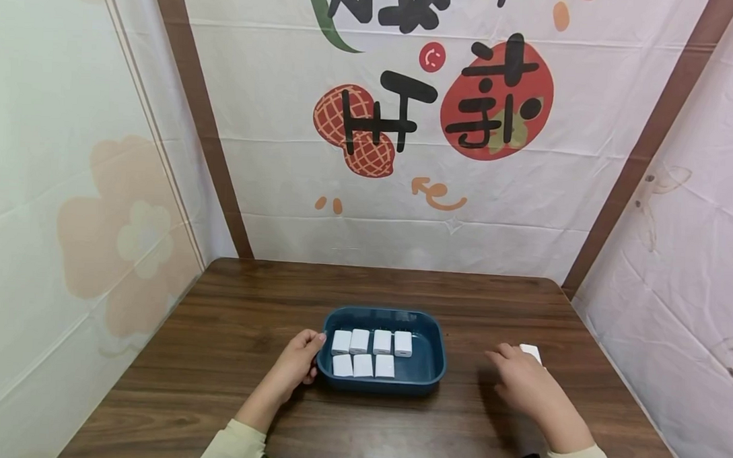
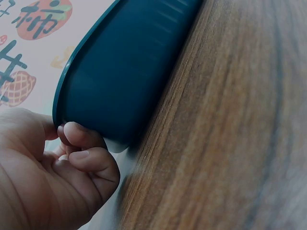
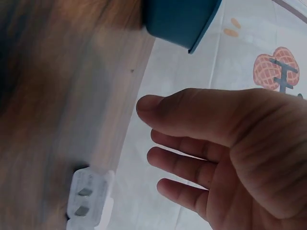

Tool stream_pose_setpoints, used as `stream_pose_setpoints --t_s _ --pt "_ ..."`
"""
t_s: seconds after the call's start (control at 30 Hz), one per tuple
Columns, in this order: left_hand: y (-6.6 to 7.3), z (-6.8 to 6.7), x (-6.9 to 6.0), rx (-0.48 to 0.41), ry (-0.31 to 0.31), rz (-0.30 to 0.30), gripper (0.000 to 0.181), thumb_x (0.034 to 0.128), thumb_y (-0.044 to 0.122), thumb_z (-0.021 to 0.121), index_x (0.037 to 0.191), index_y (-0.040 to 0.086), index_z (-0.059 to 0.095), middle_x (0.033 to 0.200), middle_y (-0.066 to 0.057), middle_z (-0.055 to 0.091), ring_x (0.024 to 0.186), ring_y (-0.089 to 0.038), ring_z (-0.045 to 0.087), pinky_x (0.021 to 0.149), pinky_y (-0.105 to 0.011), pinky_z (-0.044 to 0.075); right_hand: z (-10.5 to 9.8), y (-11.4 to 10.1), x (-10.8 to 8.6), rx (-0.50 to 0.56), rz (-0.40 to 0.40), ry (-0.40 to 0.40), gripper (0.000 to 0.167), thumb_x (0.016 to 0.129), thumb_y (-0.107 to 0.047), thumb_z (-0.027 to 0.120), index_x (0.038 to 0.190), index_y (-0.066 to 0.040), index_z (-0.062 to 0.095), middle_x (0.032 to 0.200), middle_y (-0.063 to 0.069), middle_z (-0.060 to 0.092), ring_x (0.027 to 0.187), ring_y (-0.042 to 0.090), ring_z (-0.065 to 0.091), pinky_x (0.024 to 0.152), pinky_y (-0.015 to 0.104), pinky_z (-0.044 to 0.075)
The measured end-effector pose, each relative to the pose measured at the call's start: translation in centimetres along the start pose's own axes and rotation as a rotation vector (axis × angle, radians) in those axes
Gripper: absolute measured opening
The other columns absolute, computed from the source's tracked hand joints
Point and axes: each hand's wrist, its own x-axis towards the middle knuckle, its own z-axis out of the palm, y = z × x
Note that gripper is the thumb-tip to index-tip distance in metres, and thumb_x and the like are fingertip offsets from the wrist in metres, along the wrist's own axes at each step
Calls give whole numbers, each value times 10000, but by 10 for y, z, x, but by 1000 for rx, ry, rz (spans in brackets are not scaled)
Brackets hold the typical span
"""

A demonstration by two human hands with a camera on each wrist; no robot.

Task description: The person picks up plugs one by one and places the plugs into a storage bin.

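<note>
The left hand (image 1: 298,358) reaches in from the near left, forearm slanting forward and right. It pinches the left end of the blue tray (image 1: 424,366), thumb at the rim and fingers curled beneath it against the outer wall. Brown tabletop (image 1: 217,345) stretches from this hand to the table's left edge, and more lies behind the tray, up to the far edge.

The tray sits around the middle of the table, its long axis running left to right, roughly parallel to the far edge. In it are seven white blocks (image 1: 382,341) in two rows, four behind and three in front, gathered toward the left. Tray floor shows right of both rows, more in the front one.

A stretch of wood separates the tray's right end from the right hand (image 1: 521,379), whose forearm slants forward and left. Its thumb and fingers are relaxed and apart, gripping nothing. Just beyond it on the table, near the right edge, lies another white block (image 1: 530,353), partly hidden in the head view. The right wrist view shows two grey metallic marks on its face; its full long axis I cannot tell.
</note>
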Motion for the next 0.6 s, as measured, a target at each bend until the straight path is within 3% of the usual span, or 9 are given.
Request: stream_pose_setpoints --t_s 0.33,0.6 --pt "0 0 -1 3 1 -1 322 1088 319 505 1117 0 542 725 -43 462 559 -160 465 460 -246 364 13 9 -9 -46 3 35 492 619 18 858 1087 16 708 984 102 636 895 307 652 770 474 560" --pt "2 0 -2 8 3 2 333 1087 332 507 1123 3 543 719 -43 460 555 -167 462 457 -256 370 17 14 -10 -51 14 38 428 638 67 817 1050 17 712 982 110 643 897 305 667 781 465 570"
